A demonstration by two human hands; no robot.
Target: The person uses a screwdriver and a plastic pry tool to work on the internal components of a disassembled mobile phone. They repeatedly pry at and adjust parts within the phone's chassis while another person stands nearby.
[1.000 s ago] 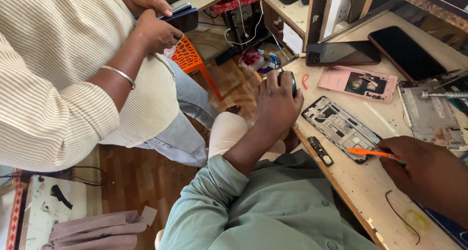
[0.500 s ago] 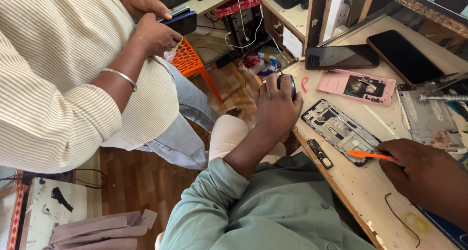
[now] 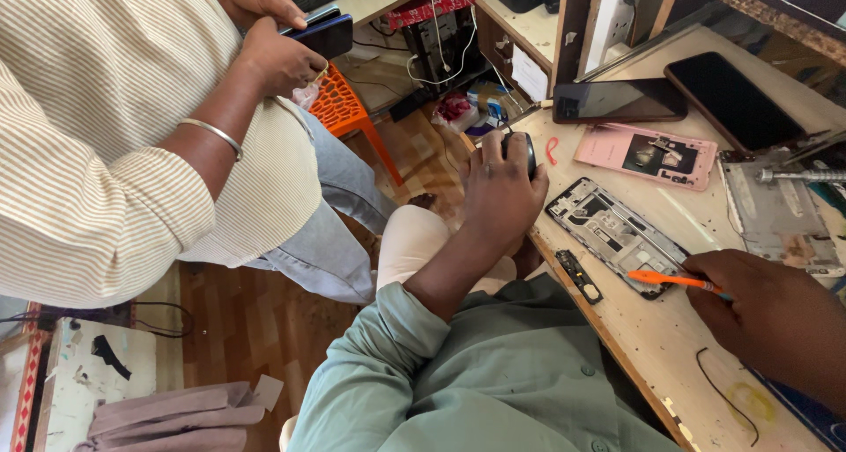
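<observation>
Left hand [image 3: 498, 192] of mine is closed over a small black object [image 3: 522, 148] at the workbench [image 3: 652, 346] edge. Right hand [image 3: 771, 315] grips an orange tool [image 3: 671, 279], its tip touching the opened phone frame [image 3: 617, 234] lying between both hands.

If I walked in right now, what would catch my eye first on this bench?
Most likely the opened phone frame lying in the middle of the workbench, with the right hand holding an orange tool at its lower edge. The left hand rests over a dark, rounded object at the bench's edge. To the left, another person in a striped shirt stands holding a dark phone.
</observation>
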